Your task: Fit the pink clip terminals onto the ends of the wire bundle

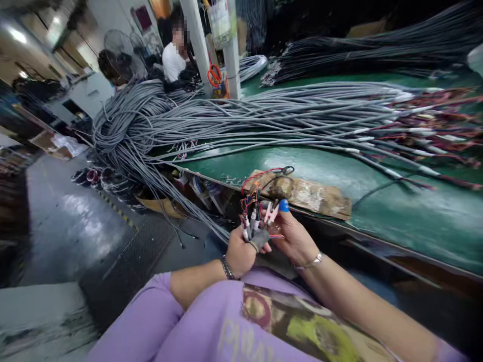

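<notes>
My left hand (241,253) is closed around several grey cables (260,238) just off the table's front edge. Their stripped ends, with white sleeves and thin coloured wires (253,201), point upward out of the fist. Close beside it, my right hand (292,234) pinches a pale pink clip (270,214) that looks like a clothespin. Blue tape (284,205) wraps one fingertip of that hand. Right behind both hands, a worn wooden board (315,197) lies at the table edge, with a thin red and black wire across its left end.
A thick bundle of grey cables (241,120) runs across the green table (422,221) and hangs over its left end. Darker cables (362,55) lie at the back. A white post (233,65) holds orange scissors (214,75). Another person (173,63) sits beyond, near a fan (123,54).
</notes>
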Tool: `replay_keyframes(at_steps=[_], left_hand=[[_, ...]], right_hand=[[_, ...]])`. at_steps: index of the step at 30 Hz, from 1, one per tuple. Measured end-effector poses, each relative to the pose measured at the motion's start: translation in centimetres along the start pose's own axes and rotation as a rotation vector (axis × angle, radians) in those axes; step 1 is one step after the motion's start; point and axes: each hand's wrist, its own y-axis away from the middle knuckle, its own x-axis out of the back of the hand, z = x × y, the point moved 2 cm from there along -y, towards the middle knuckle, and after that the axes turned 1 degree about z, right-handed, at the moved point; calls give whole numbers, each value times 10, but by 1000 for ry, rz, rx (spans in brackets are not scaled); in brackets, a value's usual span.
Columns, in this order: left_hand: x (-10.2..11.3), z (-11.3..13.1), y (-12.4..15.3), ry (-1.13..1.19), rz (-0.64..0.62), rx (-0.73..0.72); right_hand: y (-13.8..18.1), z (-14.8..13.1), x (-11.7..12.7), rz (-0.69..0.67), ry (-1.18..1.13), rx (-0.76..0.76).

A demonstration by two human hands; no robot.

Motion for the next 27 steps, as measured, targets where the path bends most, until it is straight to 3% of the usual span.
replay_keyframes(at_steps=[5, 11, 14, 17, 22, 27], left_hand=[[6, 4, 3, -12, 20, -8], [12, 1, 8, -11, 30, 9], [14, 0, 9, -32, 26, 7], [14, 3, 9, -81, -49, 33], [14, 8, 9, -145, -212, 108], [18, 4, 7, -84, -161, 75]], right_hand=[[3, -4, 2, -30, 61, 105], [29, -11, 11, -60, 269, -45], [35, -12, 11, -28, 416, -28], [35, -13, 7, 9, 545, 32], [35, -15, -5, -119, 684, 33], [35, -14, -3, 12, 675, 62]])
